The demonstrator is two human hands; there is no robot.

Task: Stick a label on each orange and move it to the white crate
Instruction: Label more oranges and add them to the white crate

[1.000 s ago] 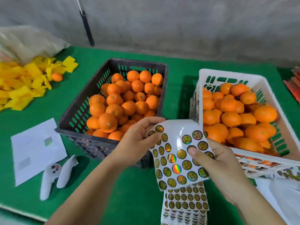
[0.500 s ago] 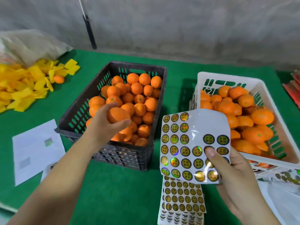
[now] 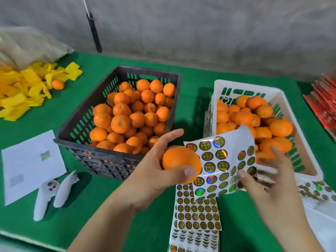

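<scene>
- Your left hand (image 3: 154, 171) holds one orange (image 3: 179, 163). Your thumb and fingers curl round it, just in front of the dark crate (image 3: 116, 160).
- Your right hand (image 3: 269, 182) holds a sheet of shiny labels (image 3: 221, 166). Your thumb pinches the sheet's right edge. The hand looks blurry, so how the other fingers lie is hard to tell.
- The orange is right beside the sheet and covers its left edge.
- The dark crate is full of oranges.
- The white crate (image 3: 307, 157) sits to the right. It has lots of oranges in it too.
- More label sheets (image 3: 197, 213) lie flat on the green table (image 3: 109, 215), under your hands.
- On the left is a white paper (image 3: 31, 166), two white controllers (image 3: 52, 195) and a pile of yellow bits (image 3: 23, 88) with one small orange on it.
</scene>
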